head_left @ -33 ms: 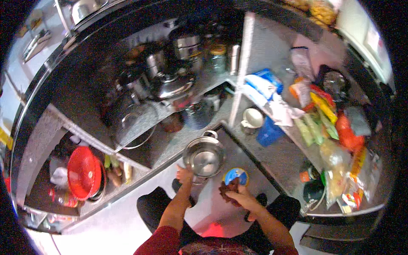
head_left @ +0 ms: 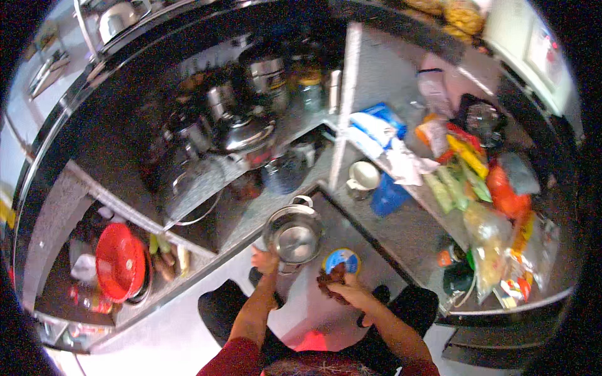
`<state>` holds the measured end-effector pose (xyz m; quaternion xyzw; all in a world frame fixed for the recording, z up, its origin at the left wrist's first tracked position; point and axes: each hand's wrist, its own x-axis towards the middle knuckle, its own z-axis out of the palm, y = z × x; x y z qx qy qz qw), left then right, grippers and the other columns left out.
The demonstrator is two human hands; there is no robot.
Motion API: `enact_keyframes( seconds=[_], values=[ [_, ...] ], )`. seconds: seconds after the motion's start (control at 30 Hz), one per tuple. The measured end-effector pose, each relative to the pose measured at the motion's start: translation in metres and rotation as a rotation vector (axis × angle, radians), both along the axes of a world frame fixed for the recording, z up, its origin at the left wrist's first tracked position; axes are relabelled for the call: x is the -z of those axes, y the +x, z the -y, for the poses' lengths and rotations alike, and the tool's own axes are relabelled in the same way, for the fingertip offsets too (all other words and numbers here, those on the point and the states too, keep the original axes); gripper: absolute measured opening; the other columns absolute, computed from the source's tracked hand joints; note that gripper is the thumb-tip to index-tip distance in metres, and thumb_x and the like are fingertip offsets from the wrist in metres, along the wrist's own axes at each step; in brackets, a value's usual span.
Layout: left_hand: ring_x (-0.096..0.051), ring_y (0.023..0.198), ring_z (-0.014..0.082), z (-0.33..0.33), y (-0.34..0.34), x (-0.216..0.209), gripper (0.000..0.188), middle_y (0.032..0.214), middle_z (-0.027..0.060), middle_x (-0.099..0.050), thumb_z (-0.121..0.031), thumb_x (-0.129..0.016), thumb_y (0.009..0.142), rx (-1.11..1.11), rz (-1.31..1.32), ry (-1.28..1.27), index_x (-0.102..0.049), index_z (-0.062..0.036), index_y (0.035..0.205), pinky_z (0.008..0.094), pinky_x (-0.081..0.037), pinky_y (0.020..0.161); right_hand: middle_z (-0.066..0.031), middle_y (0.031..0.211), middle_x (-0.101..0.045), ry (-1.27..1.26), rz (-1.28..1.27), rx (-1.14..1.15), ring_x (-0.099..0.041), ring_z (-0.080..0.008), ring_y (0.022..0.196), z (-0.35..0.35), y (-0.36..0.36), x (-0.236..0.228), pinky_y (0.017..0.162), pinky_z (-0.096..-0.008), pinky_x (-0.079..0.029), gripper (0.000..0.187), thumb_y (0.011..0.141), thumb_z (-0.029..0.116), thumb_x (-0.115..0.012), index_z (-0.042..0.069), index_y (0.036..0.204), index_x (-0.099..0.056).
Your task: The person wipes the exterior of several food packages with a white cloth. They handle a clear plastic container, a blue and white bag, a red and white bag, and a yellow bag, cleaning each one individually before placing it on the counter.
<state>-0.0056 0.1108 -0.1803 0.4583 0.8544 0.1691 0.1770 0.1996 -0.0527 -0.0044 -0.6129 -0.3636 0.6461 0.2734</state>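
A round steel pot (head_left: 293,237) with loop handles stands on the low grey surface in front of me. At its near left side is my left hand (head_left: 266,259), next to or against the wall; blur hides how its fingers lie. To the right of the pot sits a round blue tub or tin (head_left: 342,258) with a yellowish rim. My right hand (head_left: 351,291) is closed on a dark brown, lumpy-looking thing (head_left: 327,283), which overlaps the near edge of the blue round. What this brown thing is does not show clearly.
A cream cup (head_left: 364,176) and a blue cloth or bag (head_left: 390,195) are beyond the pot. Vegetables (head_left: 439,191) and plastic bags lie on the right shelf. Lidded steel pots (head_left: 246,131) fill the back left shelf; a red basin (head_left: 119,260) stands far left.
The whole picture has shifted slightly left. My hands, the pot and the blue round keep about the same places relative to each other.
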Motion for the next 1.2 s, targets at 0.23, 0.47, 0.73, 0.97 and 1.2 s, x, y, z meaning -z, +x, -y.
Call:
enact_keyframes(
  seconds=[0.23, 0.47, 0.73, 0.97, 1.2],
  values=[
    [-0.038, 0.121, 0.0307, 0.056, 0.055, -0.165, 0.079, 0.132, 0.0092, -0.039, -0.053, -0.061, 0.075, 0.539, 1.368, -0.357, -0.027, -0.02, 0.138, 0.0539, -0.039, 0.087, -0.0151, 0.094, -0.058, 0.67, 0.747, 0.075, -0.056, -0.0331, 0.088, -0.015, -0.01, 0.019, 0.075, -0.0395, -0.046, 0.038, 0.072, 0.019, -0.059, 0.002, 0.104, -0.05],
    [-0.058, 0.092, 0.0267, 0.066, 0.068, -0.184, 0.034, 0.1, 0.0064, -0.058, -0.03, -0.06, 0.082, 0.308, 1.863, -0.714, -0.05, -0.0152, 0.111, 0.049, -0.052, 0.067, -0.0247, 0.124, -0.042, 0.599, 0.465, -0.171, -0.04, -0.0382, 0.118, -0.025, 0.014, -0.066, 0.101, -0.0413, -0.031, 0.08, 0.064, 0.035, -0.073, -0.002, 0.126, -0.04],
    [-0.058, 0.084, 0.0254, 0.041, 0.075, -0.224, 0.025, 0.093, 0.0084, -0.056, 0.002, -0.051, 0.077, 0.461, 1.64, -0.518, -0.057, -0.0089, 0.099, 0.0403, -0.054, 0.068, -0.0148, 0.105, -0.058, 0.881, 0.832, 0.477, -0.058, -0.0255, 0.092, -0.167, 0.167, -0.148, 0.078, -0.0337, -0.046, 0.033, 0.08, 0.013, -0.056, 0.002, 0.11, -0.053],
    [-0.058, 0.081, 0.0209, 0.038, 0.094, -0.222, 0.019, 0.091, 0.0063, -0.059, -0.002, -0.054, 0.075, 0.583, 1.541, -0.605, -0.06, -0.0083, 0.091, 0.034, -0.052, 0.07, -0.0253, 0.128, -0.04, 0.833, 1.542, 0.412, -0.035, -0.0434, 0.12, -0.278, 0.286, -0.13, 0.107, -0.0509, -0.015, 0.058, 0.074, 0.011, -0.054, -0.006, 0.126, -0.034],
    [-0.053, 0.099, 0.0197, 0.036, 0.096, -0.237, 0.02, 0.101, 0.0045, -0.059, -0.008, -0.059, 0.074, 0.586, 1.514, -0.695, -0.062, -0.0103, 0.093, 0.0299, -0.041, 0.088, -0.0276, 0.134, -0.029, 0.769, 1.489, 0.532, -0.025, -0.0438, 0.126, -0.347, 0.336, -0.102, 0.106, -0.0495, -0.018, 0.07, 0.07, 0.003, -0.052, -0.004, 0.133, -0.022]
  ],
)
